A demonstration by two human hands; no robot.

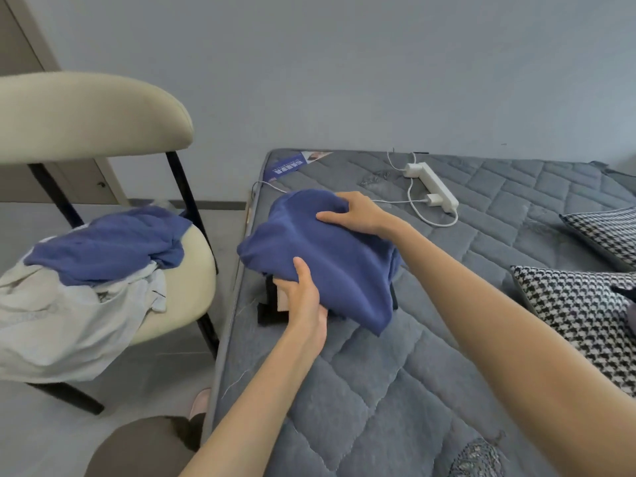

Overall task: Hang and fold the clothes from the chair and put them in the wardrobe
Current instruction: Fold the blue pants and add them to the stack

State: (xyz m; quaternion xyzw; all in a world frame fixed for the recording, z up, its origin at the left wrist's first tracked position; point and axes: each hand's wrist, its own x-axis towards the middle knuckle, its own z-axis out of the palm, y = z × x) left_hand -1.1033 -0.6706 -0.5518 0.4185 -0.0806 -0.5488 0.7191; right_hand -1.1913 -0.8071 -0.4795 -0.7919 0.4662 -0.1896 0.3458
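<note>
Blue top [327, 256] is held on stack [270, 309] at mattress [413, 356] edge, beside chair [196, 256]: near hem is pinched by L hand [306, 297], thumb above; far fold is gripped by R hand [358, 215], fingers curled, prob. to keep fold tidy

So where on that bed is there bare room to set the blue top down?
The mattress is bare this side of the folded pile, left of the checked pillows, and between the pillows and power strip. Cables crowd the far edge; clothes heap the chair seat.
</note>
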